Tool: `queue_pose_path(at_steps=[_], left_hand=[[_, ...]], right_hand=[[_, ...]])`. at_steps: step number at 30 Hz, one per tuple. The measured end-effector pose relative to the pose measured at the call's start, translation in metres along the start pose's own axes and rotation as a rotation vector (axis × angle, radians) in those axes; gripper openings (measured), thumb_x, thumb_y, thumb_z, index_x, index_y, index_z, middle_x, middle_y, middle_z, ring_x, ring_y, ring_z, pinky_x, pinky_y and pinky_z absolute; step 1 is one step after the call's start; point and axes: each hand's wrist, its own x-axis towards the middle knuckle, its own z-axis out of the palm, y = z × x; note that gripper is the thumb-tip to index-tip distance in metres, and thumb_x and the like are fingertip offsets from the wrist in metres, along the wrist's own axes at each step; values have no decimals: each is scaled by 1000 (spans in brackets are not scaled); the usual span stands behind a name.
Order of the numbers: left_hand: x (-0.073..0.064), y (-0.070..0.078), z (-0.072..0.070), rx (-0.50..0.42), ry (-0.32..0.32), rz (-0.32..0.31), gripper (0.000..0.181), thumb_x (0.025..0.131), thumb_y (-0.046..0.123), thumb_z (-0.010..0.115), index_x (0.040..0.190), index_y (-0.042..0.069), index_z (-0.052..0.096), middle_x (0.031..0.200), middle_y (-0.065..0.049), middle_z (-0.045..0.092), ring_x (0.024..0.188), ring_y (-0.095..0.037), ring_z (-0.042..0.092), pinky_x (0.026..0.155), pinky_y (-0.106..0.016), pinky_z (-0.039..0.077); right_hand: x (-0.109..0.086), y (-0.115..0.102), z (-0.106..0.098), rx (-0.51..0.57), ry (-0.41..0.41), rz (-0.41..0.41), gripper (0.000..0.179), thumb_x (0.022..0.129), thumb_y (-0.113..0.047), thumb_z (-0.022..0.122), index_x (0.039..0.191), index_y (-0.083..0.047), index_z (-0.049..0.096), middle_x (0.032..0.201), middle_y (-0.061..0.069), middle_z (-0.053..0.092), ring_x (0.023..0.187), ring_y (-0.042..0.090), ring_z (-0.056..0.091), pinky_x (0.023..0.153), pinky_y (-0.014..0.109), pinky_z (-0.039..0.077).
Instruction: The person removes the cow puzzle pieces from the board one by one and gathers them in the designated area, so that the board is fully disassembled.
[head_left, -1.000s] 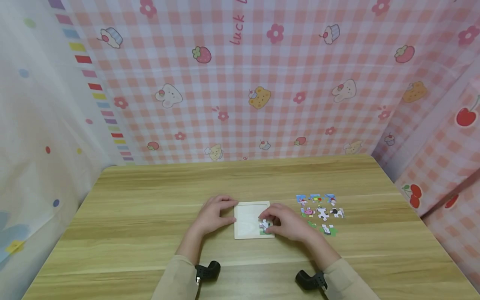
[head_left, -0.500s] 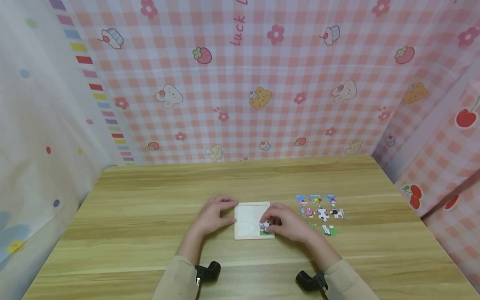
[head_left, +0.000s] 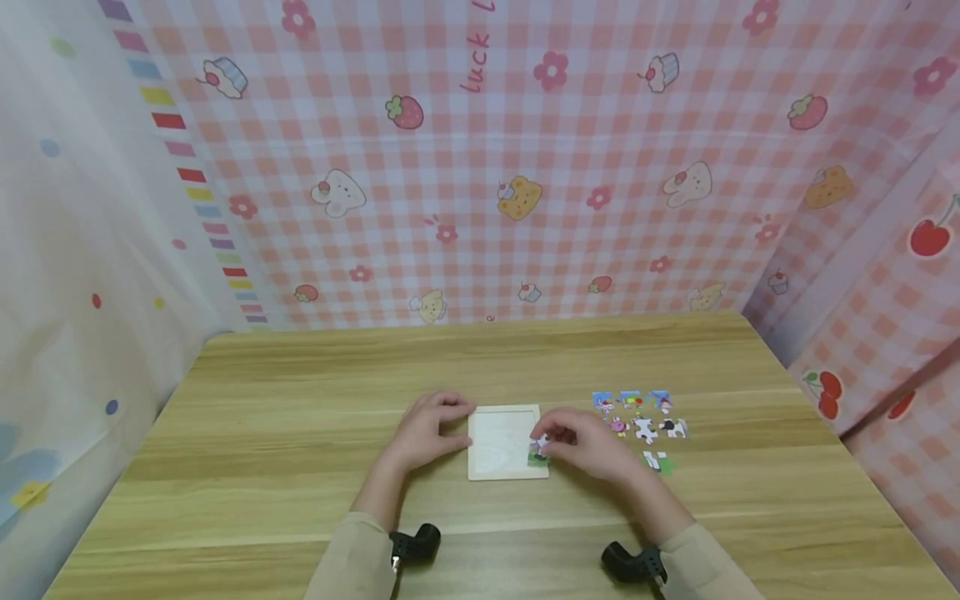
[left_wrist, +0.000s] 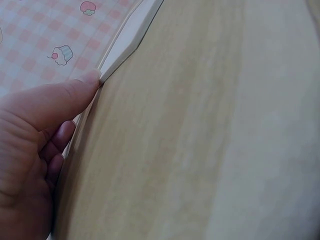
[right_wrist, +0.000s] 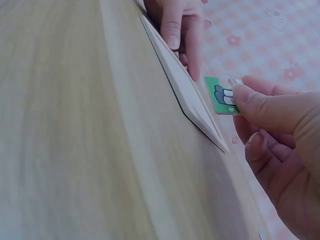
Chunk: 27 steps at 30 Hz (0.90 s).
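A shallow square wooden puzzle tray lies in the middle of the table. At its left rim my left hand rests, thumb and index fingertips touching the edge. The left wrist view shows that thumb fairly straight, its tip at the tray's corner. Over the tray's lower right part, my right hand pinches a jigsaw piece between thumb and fingers. In the right wrist view this green piece, printed with dark shoes and a small flower, is raised off the tray and tilted.
Several loose jigsaw pieces lie in rough rows on the wooden table, right of the tray; my right hand and forearm partly cover some. A pink checked curtain hangs behind the table. Black wrist mounts sit by both sleeves.
My right hand has lifted the jigsaw piece from the tray's lower right corner and shifted slightly right with it. The left hand and tray have stayed in place.
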Motion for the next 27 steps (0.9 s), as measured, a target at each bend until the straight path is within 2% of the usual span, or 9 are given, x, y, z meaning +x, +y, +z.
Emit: queue_pose_path(at_steps=[10,15,22,27], left_hand=[[-1,1,-1,-8,-1,6,49,85,20,80,130,8,67,134,-11,58,128,-35,46,110,-54,30],[-1,0,-1,-2,-2,6,49,85,21,80,130,7,67,134,-11,58,128,-35,46,110,-54,30],[-1,0,-1,-3,-3,5,49,85,21,80,130,8,66,134,-10,57,128,-35,46,110,-54,30],[-1,0,0,5,-1,6,49,85,22,80,131,9,66,135,-10,57,128,-34,46,110,-54,30]], right_hand=[[-20,7,-20,-6,65,42,14,88,-5,73,98,-14,72,96,-4,69,80,9,58,69,26,52],[-32,13,-29,5,84,106,15,88,-5,73,100,-14,72,95,-3,68,77,8,56,66,24,51],[-50,24,-44,29,137,66,16,86,0,74,101,-6,72,93,1,70,73,8,57,62,24,51],[-65,31,-58,42,162,121,19,87,1,72,104,-4,70,92,1,69,73,8,59,61,24,51]])
